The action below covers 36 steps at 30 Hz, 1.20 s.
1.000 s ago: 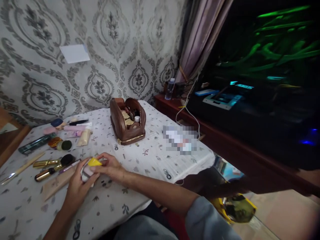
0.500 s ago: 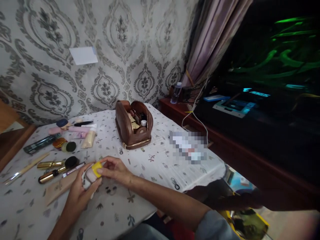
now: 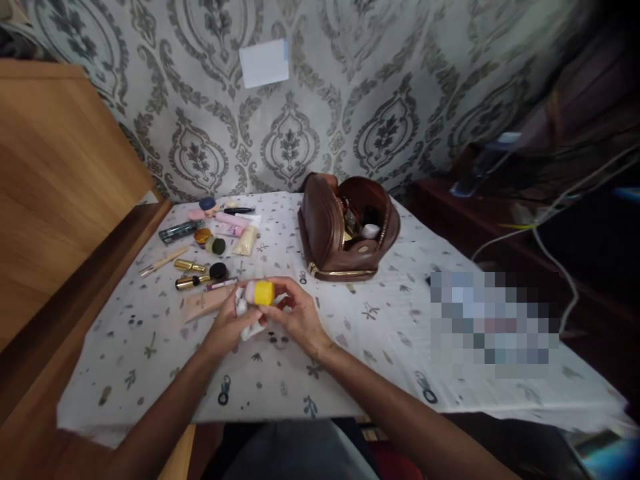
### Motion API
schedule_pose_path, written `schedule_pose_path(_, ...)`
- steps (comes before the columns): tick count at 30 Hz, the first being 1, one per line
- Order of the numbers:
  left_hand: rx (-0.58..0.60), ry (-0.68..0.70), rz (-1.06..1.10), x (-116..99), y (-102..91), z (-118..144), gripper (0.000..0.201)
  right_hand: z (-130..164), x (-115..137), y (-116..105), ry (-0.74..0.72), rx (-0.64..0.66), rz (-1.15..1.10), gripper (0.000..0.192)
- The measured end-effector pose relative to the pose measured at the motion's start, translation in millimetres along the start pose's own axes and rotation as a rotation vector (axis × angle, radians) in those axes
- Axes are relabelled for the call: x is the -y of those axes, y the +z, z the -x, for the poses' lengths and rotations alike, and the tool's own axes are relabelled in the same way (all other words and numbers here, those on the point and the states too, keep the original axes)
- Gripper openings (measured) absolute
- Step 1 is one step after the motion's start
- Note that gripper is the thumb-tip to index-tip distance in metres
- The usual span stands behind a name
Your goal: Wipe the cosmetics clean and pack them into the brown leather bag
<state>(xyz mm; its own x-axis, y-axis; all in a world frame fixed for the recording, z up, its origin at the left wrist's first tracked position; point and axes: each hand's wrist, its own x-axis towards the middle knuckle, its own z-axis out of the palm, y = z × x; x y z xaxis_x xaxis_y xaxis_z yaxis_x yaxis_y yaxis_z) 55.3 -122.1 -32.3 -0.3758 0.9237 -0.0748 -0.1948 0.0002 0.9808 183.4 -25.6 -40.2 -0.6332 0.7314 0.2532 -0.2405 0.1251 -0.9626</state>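
Note:
Low over the table, my left hand (image 3: 227, 327) is closed around a small pale bottle with a yellow cap (image 3: 264, 293). White tissue (image 3: 250, 330) is bunched in the same hand, against the bottle. My right hand (image 3: 300, 317) has its thumb and fingers on the yellow cap from the right. Just beyond my left hand lie a beige tube (image 3: 203, 303), a slim pink tube (image 3: 221, 284) and a black-lidded jar (image 3: 219, 271). A brown makeup bag (image 3: 325, 227) stands unzipped behind my right hand, with cosmetics inside.
Several cosmetics are spread at the table's back left, among them a dark green tube (image 3: 181, 231), a cream tube (image 3: 246, 240) and a makeup brush (image 3: 165, 260). A pixelated object (image 3: 493, 320) lies right. A wooden panel (image 3: 65, 187) borders the left, cables (image 3: 537, 230) the right.
The view has swung left and down, so the hands and bag appear farther right. Both hands stay on the yellow-capped bottle, which now points its cap more to the right.

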Motion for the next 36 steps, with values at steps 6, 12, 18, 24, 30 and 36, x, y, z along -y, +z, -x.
schedule_pose_path(6,0.006,-0.024,0.057,1.5,-1.6,4.3,0.070,0.9,-2.4,-0.7,-0.106,-0.060,0.165,0.037)
schedule_pose_path(12,-0.056,0.055,-0.099,3.6,-3.2,0.9,0.054,6.1,-4.6,-1.1,-0.248,0.012,0.331,0.038)
schedule_pose_path(18,-0.076,0.005,-0.240,-0.4,0.4,2.2,0.065,9.8,-8.8,0.4,-0.307,0.015,0.396,0.055)
schedule_pose_path(24,-0.112,-0.071,-0.336,1.8,2.1,5.6,0.064,6.8,-3.5,-1.6,-0.332,0.022,0.355,0.041)
schedule_pose_path(30,-0.235,0.162,-0.462,1.9,4.9,1.8,0.039,8.2,-6.8,-0.7,-0.215,0.007,0.452,0.037)
schedule_pose_path(36,-0.156,0.452,-0.904,9.5,-0.6,7.7,0.027,7.3,-2.2,0.4,-0.112,0.071,0.550,0.029)
